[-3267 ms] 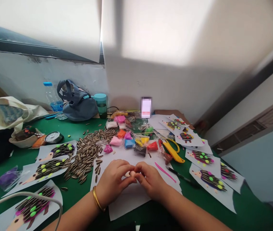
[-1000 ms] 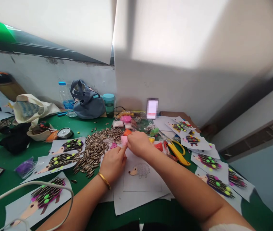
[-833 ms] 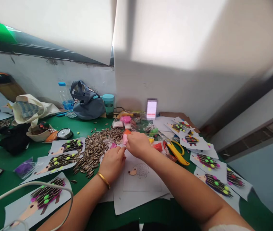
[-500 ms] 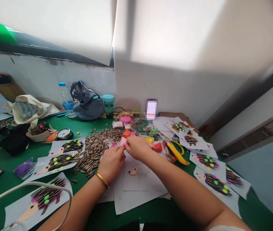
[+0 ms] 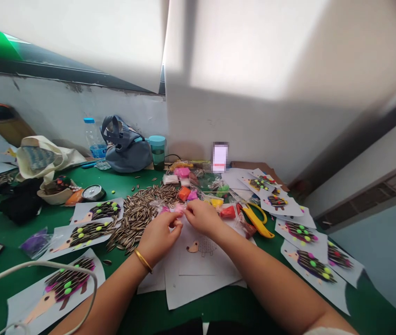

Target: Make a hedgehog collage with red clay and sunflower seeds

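A sheet with a hedgehog drawing [image 5: 201, 246], its face coloured peach, lies on white paper in front of me. Above its top edge, my left hand [image 5: 161, 235] is closed in a pinch; what it holds is too small to make out. Just right of it, my right hand [image 5: 201, 216] has its fingers closed at a lump of pink clay [image 5: 179, 209]. A heap of striped sunflower seeds [image 5: 138, 214] spreads left of my hands. Orange clay [image 5: 184, 193] and yellow clay [image 5: 216, 202] lie behind them.
Yellow scissors [image 5: 259, 223] and red clay [image 5: 228, 212] lie at the right. Finished hedgehog pictures [image 5: 311, 267] line both sides. Along the wall stand a blue bag [image 5: 128, 153], a cup [image 5: 157, 151] and a phone [image 5: 220, 158]. A white cable [image 5: 95, 284] crosses the lower left.
My hands have parted slightly, the left one moving a little left and its fingers drawing away from the right. More of the orange and purple clay shows behind them.
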A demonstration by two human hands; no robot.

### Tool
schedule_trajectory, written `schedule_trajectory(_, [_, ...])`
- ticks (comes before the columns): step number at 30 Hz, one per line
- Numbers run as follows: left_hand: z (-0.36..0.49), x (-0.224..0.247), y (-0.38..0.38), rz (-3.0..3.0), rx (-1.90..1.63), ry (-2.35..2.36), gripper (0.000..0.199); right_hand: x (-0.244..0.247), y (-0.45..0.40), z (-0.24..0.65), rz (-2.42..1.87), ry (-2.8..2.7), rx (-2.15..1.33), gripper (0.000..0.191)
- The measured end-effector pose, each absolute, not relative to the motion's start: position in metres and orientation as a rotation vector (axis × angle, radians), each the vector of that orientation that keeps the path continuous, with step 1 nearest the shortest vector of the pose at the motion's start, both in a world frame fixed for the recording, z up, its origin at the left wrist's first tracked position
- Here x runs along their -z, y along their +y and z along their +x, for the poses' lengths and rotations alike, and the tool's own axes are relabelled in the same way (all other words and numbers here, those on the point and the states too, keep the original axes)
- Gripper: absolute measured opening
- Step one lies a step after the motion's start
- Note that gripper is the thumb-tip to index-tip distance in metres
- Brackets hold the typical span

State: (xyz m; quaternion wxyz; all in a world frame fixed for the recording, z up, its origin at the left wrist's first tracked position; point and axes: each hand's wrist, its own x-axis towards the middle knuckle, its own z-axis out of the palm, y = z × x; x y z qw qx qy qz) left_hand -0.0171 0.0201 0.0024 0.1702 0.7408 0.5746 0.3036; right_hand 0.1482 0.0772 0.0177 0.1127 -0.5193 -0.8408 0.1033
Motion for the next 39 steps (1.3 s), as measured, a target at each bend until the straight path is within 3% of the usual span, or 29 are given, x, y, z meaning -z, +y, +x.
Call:
schedule_trajectory(6, [-0.014, -0.001, 0.024, 1.557, -1.161, 1.397, 0.027, -0.016, 0.077, 0.147, -1.492, -2.46, -0.333, 0.022])
schedule_trajectory(14, [-0.017, 0.003, 0.026, 2.202, -1.132, 1.681, 0.015, -0.014, 0.073, 0.144, -1.422, -2.472, -0.364, 0.023])
schedule_trajectory(21, [-0.014, -0.008, 0.02, 2.61, -0.91, 1.806, 0.019, -0.014, 0.074, 0.143, -1.444, -2.408, -0.397, 0.019])
schedule_trajectory(25, [-0.012, -0.012, 0.017, 2.597, -0.883, 1.84, 0.019, -0.014, 0.074, 0.142, -1.436, -2.394, -0.426, 0.018])
schedule_trajectory(31, [-0.022, 0.007, 0.032, 2.019, -1.255, 1.708, 0.018, -0.019, 0.074, 0.141, -1.166, -2.493, -0.411, 0.016])
schedule_trajectory(39, [-0.027, 0.012, 0.038, 2.168, -0.967, 1.675, 0.013, -0.015, 0.075, 0.154, -1.186, -2.603, -0.262, 0.017])
